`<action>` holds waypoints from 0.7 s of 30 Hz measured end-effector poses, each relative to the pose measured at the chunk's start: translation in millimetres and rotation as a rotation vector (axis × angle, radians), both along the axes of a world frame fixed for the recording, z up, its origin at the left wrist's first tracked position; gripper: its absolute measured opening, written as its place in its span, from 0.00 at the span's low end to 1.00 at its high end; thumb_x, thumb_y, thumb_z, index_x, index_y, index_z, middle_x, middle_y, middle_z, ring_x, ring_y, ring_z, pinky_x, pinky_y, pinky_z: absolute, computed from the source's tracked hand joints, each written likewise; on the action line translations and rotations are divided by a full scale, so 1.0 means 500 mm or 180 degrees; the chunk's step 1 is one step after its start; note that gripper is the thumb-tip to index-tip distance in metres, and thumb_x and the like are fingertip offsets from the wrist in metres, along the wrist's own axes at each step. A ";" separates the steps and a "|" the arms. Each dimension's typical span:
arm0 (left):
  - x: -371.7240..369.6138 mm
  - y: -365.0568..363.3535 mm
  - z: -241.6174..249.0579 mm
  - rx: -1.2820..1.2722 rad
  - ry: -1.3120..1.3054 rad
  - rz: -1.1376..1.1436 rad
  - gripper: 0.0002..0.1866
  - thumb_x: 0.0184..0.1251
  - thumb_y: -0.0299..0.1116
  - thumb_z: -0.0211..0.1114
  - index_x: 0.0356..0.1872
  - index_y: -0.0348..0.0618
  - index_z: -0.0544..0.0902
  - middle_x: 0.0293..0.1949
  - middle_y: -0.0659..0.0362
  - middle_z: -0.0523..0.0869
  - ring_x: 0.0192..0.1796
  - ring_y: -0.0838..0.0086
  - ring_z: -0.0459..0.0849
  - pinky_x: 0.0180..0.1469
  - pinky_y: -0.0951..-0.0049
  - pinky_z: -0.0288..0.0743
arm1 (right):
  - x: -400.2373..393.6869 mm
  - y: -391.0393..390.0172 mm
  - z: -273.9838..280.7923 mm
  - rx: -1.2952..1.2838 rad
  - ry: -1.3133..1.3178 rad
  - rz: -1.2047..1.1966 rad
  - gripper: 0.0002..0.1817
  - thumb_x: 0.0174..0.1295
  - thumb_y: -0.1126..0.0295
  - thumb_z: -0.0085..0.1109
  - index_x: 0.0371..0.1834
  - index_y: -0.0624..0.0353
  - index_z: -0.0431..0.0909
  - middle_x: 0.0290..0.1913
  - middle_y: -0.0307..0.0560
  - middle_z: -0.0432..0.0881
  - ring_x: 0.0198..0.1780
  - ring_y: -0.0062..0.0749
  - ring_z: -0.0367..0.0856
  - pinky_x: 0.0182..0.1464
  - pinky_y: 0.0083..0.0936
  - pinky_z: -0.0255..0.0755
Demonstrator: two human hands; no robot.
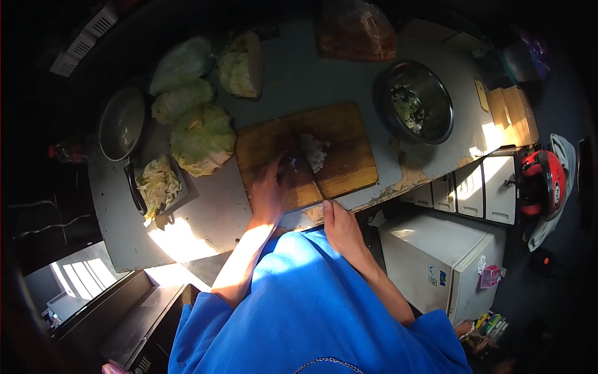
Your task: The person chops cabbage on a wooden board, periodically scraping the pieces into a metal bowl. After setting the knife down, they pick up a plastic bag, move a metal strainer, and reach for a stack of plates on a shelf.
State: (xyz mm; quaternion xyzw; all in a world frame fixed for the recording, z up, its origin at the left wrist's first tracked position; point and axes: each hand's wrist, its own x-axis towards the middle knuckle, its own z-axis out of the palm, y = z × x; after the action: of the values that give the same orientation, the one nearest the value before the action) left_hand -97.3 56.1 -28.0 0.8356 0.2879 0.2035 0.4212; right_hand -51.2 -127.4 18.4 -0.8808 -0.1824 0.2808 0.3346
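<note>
My right hand (341, 225) is closed round the handle of a knife (318, 187) at the front edge of the wooden cutting board (349, 146). The blade points away from me across the board. Beside the blade lies a small pile of finely chopped white pieces (314, 153). My left hand (269, 188) is over the left half of the board, its fingers blurred and in shadow. Whether those fingers hold anything cannot be made out. To the right stands a metal bowl (439, 93) with chopped pale green and white pieces (408, 109) inside.
Left of the board sit a cabbage (200, 140), a cut cabbage (242, 65) and a heap of shredded cabbage (158, 184). A pan (123, 121) is at the far left. A plastic bag (355, 34) lies at the back. Below the table's right side stands a small white fridge (436, 249).
</note>
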 end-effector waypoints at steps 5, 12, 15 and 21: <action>0.011 -0.004 -0.027 0.0307 -0.0270 -0.0031 0.23 0.69 0.26 0.67 0.65 0.47 0.80 0.47 0.48 0.91 0.46 0.53 0.91 0.47 0.60 0.83 | 0.008 0.001 0.030 0.0105 0.0091 -0.0132 0.22 0.81 0.57 0.43 0.40 0.66 0.76 0.31 0.70 0.81 0.40 0.75 0.79 0.39 0.54 0.72; 0.011 0.003 0.001 -0.0118 -0.0035 -0.0020 0.30 0.69 0.26 0.66 0.72 0.53 0.74 0.46 0.50 0.91 0.46 0.54 0.91 0.48 0.60 0.83 | -0.012 0.017 -0.010 -0.0494 -0.0089 0.0140 0.22 0.80 0.56 0.44 0.40 0.66 0.77 0.34 0.73 0.82 0.42 0.74 0.80 0.42 0.60 0.73; 0.000 0.008 -0.001 -0.0144 -0.0083 -0.0070 0.29 0.69 0.26 0.66 0.71 0.53 0.75 0.46 0.52 0.92 0.45 0.56 0.92 0.46 0.61 0.84 | -0.006 0.010 -0.022 -0.0401 -0.0121 0.0106 0.22 0.80 0.56 0.44 0.40 0.66 0.77 0.35 0.73 0.82 0.42 0.74 0.80 0.42 0.59 0.73; -0.013 0.002 -0.006 -0.0153 -0.0189 -0.0035 0.30 0.67 0.26 0.67 0.71 0.53 0.73 0.45 0.53 0.91 0.43 0.54 0.91 0.45 0.59 0.85 | -0.003 -0.003 0.018 0.0165 0.0070 -0.0053 0.21 0.81 0.58 0.43 0.39 0.66 0.76 0.33 0.72 0.82 0.42 0.74 0.79 0.40 0.57 0.72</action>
State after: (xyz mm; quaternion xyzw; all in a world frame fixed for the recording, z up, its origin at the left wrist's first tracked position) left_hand -103.6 57.3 -30.8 0.8204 0.2755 0.2190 0.4506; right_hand -52.5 -128.7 27.2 -0.8702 -0.1786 0.2828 0.3617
